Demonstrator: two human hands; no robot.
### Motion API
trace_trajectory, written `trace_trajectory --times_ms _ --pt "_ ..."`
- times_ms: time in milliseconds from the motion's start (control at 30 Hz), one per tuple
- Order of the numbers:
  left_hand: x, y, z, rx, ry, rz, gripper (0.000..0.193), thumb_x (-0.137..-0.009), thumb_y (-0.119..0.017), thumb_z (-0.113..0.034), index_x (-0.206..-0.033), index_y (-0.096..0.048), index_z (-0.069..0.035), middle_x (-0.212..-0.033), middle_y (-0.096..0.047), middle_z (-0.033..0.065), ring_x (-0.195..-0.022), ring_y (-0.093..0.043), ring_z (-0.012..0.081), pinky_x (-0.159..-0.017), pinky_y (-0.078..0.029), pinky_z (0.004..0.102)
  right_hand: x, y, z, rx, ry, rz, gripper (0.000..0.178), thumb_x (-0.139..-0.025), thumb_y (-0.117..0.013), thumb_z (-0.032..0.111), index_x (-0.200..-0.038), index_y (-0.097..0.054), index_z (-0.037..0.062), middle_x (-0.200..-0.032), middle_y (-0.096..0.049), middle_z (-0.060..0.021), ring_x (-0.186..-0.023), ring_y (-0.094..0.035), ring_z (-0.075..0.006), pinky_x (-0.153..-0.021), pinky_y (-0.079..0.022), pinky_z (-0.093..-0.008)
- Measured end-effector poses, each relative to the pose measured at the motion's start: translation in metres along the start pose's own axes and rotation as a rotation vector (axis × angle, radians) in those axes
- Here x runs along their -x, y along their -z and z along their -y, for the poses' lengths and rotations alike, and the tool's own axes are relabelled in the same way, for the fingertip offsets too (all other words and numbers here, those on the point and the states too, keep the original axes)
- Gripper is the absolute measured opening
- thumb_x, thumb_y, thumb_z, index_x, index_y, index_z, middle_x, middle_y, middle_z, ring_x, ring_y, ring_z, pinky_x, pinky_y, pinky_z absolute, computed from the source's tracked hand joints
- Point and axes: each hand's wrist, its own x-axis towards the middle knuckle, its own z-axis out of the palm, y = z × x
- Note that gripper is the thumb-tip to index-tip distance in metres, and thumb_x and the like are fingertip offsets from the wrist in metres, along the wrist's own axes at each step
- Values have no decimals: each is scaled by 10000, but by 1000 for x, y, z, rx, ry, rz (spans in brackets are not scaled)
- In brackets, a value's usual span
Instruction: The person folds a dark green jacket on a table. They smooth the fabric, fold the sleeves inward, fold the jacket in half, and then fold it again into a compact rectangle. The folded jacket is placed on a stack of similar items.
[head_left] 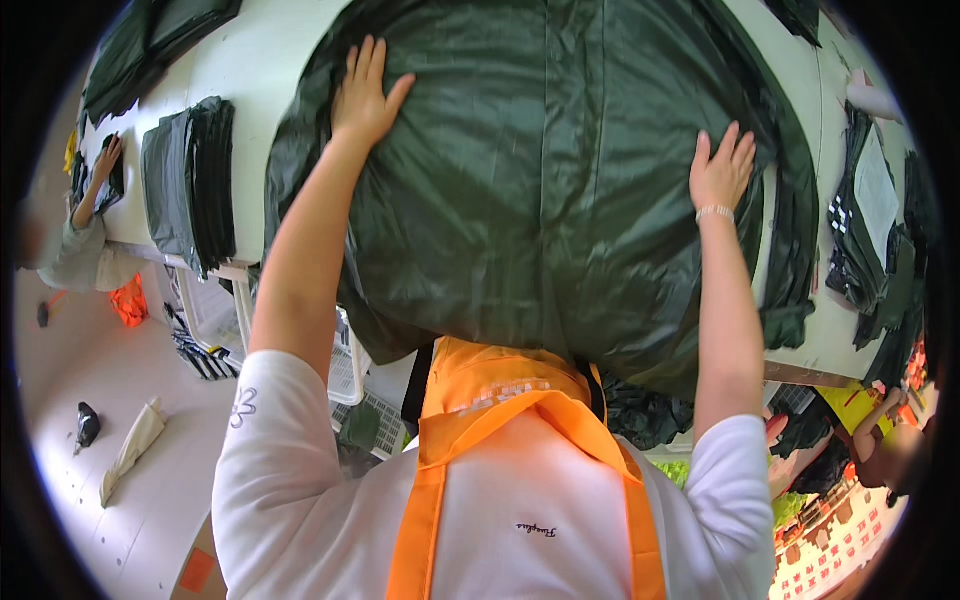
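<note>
A large dark green, glossy garment [480, 180], which looks like a raincoat, lies spread over the white table before me. A long seam runs down its middle, and its near edge hangs over the table's front. On its left part, near the far side, my left hand [366, 98] rests flat with fingers stretched. My right hand [722, 172], a pale band at its wrist, lies on the right part with fingers spread. Neither hand grips the fabric. More dark green fabric [795, 230] shows along the right edge.
A stack of folded dark garments [190, 180] is on the table [265, 110] to the left, with a dark pile [160, 45] farther back. At the far left a co-worker's hand [108, 158] touches dark fabric. White crates [345, 365] stand below; more garments [865, 220] lie right.
</note>
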Motion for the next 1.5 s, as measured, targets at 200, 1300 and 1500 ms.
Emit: trace_trajectory --times_ms 200,1300,1500 --pt "-47 5 -76 -50 -47 -199 446 -871 -570 -347 -1215 -505 -71 -1274 -523 125 -1163 -484 315 -927 -411 397 -48 21 55 -50 196 -87 476 -847 -572 402 -1113 -539 8 -1222 -473 -237 -1156 -428 -386 -971 -352 -459" --pt "31 7 -191 900 228 454 242 -896 -529 -198 -750 -511 -6 -572 -593 109 -495 -610 182 -468 -464 314 91 41 186 -851 -214 395 183 -692 -680 182 -753 -627 18 -736 -647 -162 -693 -624 -333 -640 -495 -387" --pt "28 22 -181 793 183 -36 263 -891 -548 -278 -866 -596 -21 -671 -642 133 -656 -648 239 -584 -477 331 52 21 214 -672 -215 312 252 -739 -683 263 -837 -647 33 -854 -663 -152 -822 -627 -331 -724 -501 -392"
